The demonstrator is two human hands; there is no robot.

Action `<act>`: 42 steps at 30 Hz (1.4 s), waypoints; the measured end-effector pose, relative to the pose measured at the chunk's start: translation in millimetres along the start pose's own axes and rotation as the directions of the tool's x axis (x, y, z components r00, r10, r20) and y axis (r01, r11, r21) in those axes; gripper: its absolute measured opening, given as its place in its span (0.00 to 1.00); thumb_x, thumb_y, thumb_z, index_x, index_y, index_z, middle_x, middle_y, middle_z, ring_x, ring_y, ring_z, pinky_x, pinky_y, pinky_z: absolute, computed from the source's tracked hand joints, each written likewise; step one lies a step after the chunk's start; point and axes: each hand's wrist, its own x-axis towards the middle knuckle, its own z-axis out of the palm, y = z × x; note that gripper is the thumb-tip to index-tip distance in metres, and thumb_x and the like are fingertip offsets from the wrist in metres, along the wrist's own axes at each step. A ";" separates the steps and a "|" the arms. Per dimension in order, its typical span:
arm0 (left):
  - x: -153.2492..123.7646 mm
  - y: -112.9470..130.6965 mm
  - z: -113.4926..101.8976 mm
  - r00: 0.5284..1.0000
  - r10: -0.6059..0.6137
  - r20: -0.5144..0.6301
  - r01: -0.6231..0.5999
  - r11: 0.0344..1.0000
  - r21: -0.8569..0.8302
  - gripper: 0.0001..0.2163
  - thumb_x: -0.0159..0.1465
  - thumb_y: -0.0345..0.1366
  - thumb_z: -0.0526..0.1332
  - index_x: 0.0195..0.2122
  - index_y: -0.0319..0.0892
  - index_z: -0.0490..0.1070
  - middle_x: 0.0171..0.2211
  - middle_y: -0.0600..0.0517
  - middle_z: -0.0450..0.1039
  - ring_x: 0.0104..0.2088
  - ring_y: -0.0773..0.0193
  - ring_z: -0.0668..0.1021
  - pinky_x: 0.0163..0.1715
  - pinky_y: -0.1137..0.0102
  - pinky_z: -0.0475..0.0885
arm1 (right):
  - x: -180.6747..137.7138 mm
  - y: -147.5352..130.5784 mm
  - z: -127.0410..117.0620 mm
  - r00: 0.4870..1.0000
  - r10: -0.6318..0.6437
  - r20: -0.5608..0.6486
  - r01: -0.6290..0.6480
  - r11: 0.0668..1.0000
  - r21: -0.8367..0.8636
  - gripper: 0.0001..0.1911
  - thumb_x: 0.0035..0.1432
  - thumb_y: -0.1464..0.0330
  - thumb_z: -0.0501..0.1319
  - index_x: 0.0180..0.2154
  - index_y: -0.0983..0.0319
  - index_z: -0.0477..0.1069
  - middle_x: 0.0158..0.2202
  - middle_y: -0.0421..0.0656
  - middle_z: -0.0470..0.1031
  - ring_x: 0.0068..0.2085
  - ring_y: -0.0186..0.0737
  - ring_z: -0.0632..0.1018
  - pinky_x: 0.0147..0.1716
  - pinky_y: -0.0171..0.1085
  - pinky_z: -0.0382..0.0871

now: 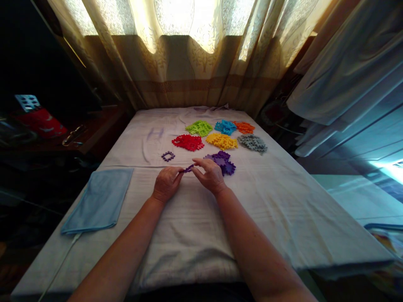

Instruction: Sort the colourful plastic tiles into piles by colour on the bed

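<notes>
A small purple plastic piece with a toothed edge (189, 168) is held above the white cloth-covered counter (264, 209), between the two hands. Its left end is pinched narrowly in the grip of the left hand (166, 183). By the right hand (209, 174), thumb and fingers are brought up to its other end; whether that end is held or only neared cannot be told. The piece is seen nearly edge-on, its long axis slanted up from the left fingertips toward the right hand. A hollow purple square frame with a toothed rim (168, 160) is laid beyond the left hand, while a heap of purple toothed plastic pieces (224, 162) is placed just beside and beyond the right, the nearer hand to it.
</notes>
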 end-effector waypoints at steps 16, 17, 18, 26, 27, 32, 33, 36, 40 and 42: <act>4.5 -12.9 -0.3 0.978 -0.200 -0.065 0.201 0.980 0.007 0.13 0.65 0.36 0.56 0.49 0.43 0.72 0.49 0.47 0.77 0.52 0.57 0.76 0.56 0.61 0.68 | 6.1 59.4 -32.4 0.789 0.448 -0.420 -0.440 0.890 0.121 0.14 0.58 0.60 0.57 0.40 0.62 0.75 0.27 0.41 0.77 0.29 0.39 0.74 0.33 0.36 0.65; 6.0 -15.2 0.3 0.969 -0.237 -0.070 0.239 0.971 0.023 0.14 0.64 0.36 0.56 0.50 0.43 0.72 0.51 0.46 0.76 0.53 0.56 0.75 0.57 0.60 0.67 | 5.4 61.2 -33.1 0.786 0.463 -0.410 -0.467 0.879 0.098 0.14 0.58 0.60 0.57 0.40 0.62 0.75 0.27 0.41 0.76 0.28 0.39 0.74 0.33 0.36 0.65; 7.5 -17.7 0.9 0.958 -0.278 -0.074 0.282 0.959 0.042 0.15 0.63 0.36 0.56 0.51 0.43 0.71 0.53 0.45 0.75 0.55 0.55 0.74 0.58 0.59 0.66 | 4.5 62.5 -33.1 0.785 0.476 -0.396 -0.488 0.870 0.077 0.15 0.58 0.60 0.57 0.40 0.62 0.75 0.27 0.41 0.76 0.28 0.39 0.74 0.33 0.37 0.65; 21.9 -36.2 0.8 0.832 -0.554 -0.020 0.541 0.804 0.246 0.18 0.62 0.39 0.58 0.54 0.44 0.72 0.62 0.41 0.66 0.63 0.47 0.65 0.62 0.47 0.56 | 0.3 74.6 -27.8 0.783 0.383 -0.490 -0.465 0.884 -0.052 0.16 0.59 0.63 0.54 0.40 0.63 0.76 0.37 0.49 0.75 0.37 0.42 0.73 0.42 0.42 0.67; 23.9 -37.3 0.2 0.823 -0.567 -0.006 0.549 0.794 0.259 0.18 0.62 0.39 0.58 0.54 0.45 0.72 0.62 0.41 0.65 0.64 0.46 0.64 0.62 0.46 0.55 | 0.1 75.7 -27.6 0.776 0.383 -0.500 -0.468 0.882 -0.051 0.16 0.59 0.63 0.53 0.40 0.63 0.76 0.38 0.49 0.75 0.37 0.43 0.73 0.42 0.42 0.67; 33.2 -39.2 -2.4 0.812 -0.581 0.063 0.537 0.784 0.312 0.18 0.64 0.39 0.57 0.54 0.48 0.73 0.63 0.42 0.64 0.65 0.45 0.62 0.63 0.43 0.53 | 0.0 77.2 -25.9 0.772 0.399 -0.496 -0.474 0.880 -0.031 0.16 0.58 0.64 0.54 0.40 0.63 0.76 0.39 0.49 0.73 0.37 0.43 0.73 0.42 0.42 0.68; 34.6 -39.2 -2.6 0.815 -0.573 0.081 0.523 0.789 0.322 0.17 0.64 0.39 0.57 0.53 0.49 0.74 0.63 0.42 0.63 0.65 0.45 0.62 0.62 0.42 0.52 | 0.0 77.3 -25.7 0.771 0.399 -0.496 -0.471 0.882 -0.024 0.16 0.58 0.64 0.53 0.39 0.63 0.76 0.39 0.49 0.74 0.37 0.43 0.73 0.42 0.42 0.68; 37.4 -40.5 -2.9 0.820 -0.561 0.112 0.501 0.799 0.333 0.14 0.64 0.39 0.57 0.48 0.49 0.76 0.63 0.43 0.63 0.65 0.44 0.61 0.62 0.40 0.50 | 0.3 78.5 -26.3 0.755 0.408 -0.513 -0.473 0.881 0.005 0.15 0.58 0.64 0.53 0.39 0.63 0.76 0.38 0.49 0.74 0.36 0.42 0.73 0.42 0.42 0.68; 36.1 -45.5 -2.5 0.843 -0.529 0.092 0.486 0.825 0.288 0.09 0.62 0.38 0.59 0.41 0.46 0.75 0.61 0.42 0.67 0.64 0.45 0.63 0.62 0.42 0.52 | 0.0 83.2 -26.6 0.713 0.448 -0.539 -0.502 0.863 0.053 0.15 0.57 0.64 0.53 0.37 0.63 0.77 0.38 0.48 0.75 0.34 0.40 0.73 0.40 0.40 0.68; 33.4 -47.4 -2.7 0.877 -0.477 0.061 0.450 0.857 0.251 0.07 0.61 0.37 0.59 0.39 0.45 0.74 0.59 0.43 0.69 0.64 0.46 0.64 0.63 0.44 0.53 | -0.6 87.1 -25.1 0.691 0.472 -0.548 -0.518 0.851 0.081 0.16 0.57 0.64 0.53 0.37 0.63 0.77 0.37 0.48 0.76 0.34 0.40 0.73 0.39 0.40 0.68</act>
